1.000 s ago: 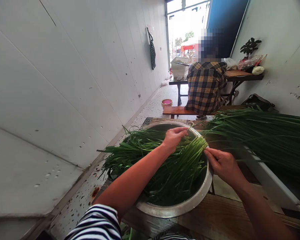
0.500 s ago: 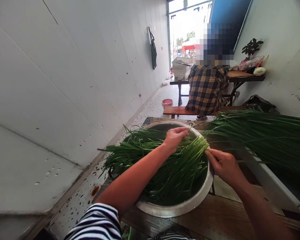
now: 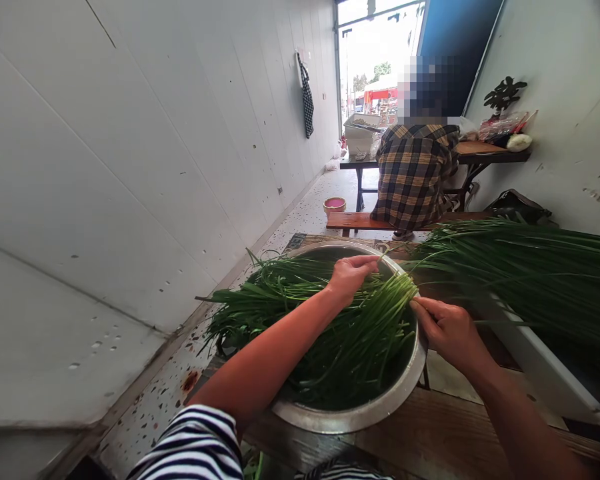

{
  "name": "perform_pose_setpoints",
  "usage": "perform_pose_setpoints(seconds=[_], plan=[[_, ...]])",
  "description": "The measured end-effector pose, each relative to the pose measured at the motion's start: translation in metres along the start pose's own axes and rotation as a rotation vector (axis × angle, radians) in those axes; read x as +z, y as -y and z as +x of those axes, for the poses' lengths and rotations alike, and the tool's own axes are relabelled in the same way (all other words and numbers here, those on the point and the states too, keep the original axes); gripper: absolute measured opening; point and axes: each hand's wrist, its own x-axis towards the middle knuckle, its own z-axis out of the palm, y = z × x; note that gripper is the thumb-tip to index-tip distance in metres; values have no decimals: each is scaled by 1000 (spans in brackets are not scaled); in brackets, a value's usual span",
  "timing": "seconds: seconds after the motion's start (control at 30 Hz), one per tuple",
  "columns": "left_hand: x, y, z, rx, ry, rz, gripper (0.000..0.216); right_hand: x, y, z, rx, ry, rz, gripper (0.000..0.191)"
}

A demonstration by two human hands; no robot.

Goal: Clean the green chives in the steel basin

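Observation:
A wide metal basin [image 3: 405, 403] in front of me holds a heap of long garlic chives [image 3: 270, 287], with leaves hanging over its left rim. My left hand [image 3: 350, 277] is above the basin with its fingers pinched together, and a thin chive stalk sticks out from the fingertips. At the right rim, my right hand [image 3: 450, 330] is closed, thumb and forefinger pinching at the pale stem ends of the chive bunch [image 3: 397, 293]. Its other fingers are curled, and what lies inside them is hidden.
More long chives [image 3: 530, 273] lie on a white crate [image 3: 545, 353] to the right. Past the basin, a person in a plaid shirt [image 3: 415, 173] sits on a wooden bench [image 3: 355, 221] at a table [image 3: 500, 157]. A pale wall [image 3: 130, 167] runs along the left.
Both hands stay nearly in place, with only a tiny shift of the stalk at my left fingertips. The seated person's head has moved slightly left.

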Motion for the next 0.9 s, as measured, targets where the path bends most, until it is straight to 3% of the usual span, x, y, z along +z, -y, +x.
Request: perform_pose_setpoints(seconds=[0.43,0.63,0.7,0.83,0.9], plan=[[2,4,-3,132,-17,213,22,0,4,-2,10,3,-36,36],[2,-17,-18,127,294,475,20,1,1,-1,44,-23,64,36],[-2,-26,-17,108,345,567,21,1,0,-2,42,-19,85,36],[-18,-38,-8,188,171,801,14,0,-3,-2,29,-10,56,36],[-27,-45,-7,160,209,877,7,0,-4,-2,39,-4,39,36]])
